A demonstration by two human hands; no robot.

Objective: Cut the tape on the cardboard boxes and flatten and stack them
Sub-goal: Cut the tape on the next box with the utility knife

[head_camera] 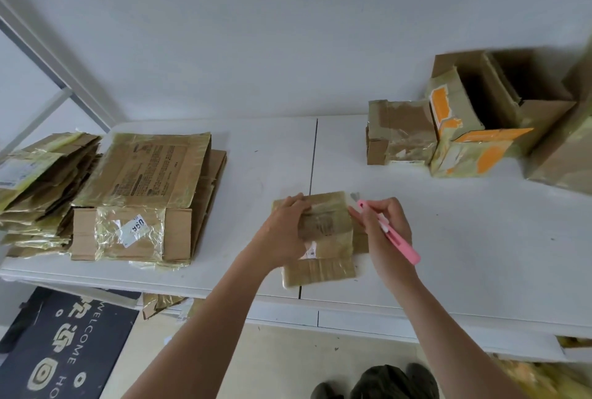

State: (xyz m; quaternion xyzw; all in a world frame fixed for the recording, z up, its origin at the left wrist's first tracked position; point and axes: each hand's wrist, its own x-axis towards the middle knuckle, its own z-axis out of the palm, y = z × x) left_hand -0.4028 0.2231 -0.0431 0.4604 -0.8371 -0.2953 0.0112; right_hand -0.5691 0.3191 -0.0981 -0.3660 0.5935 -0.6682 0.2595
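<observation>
Plain white wall (256, 30) from nine through three o'clock. White folding table (448, 254) across the centre, seam running twelve to six. Grey metal frame (48, 62) at ten. Dark welcome mat (64, 350) on pale floor (282, 363) at seven.

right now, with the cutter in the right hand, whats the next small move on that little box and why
Probably bring the blade tip down to the taped edge of the small box and draw it along. The left hand already rests on top of the box, and the right hand holds the pink cutter beside its right side, blade out beyond the far corner, cutting nothing.
</observation>
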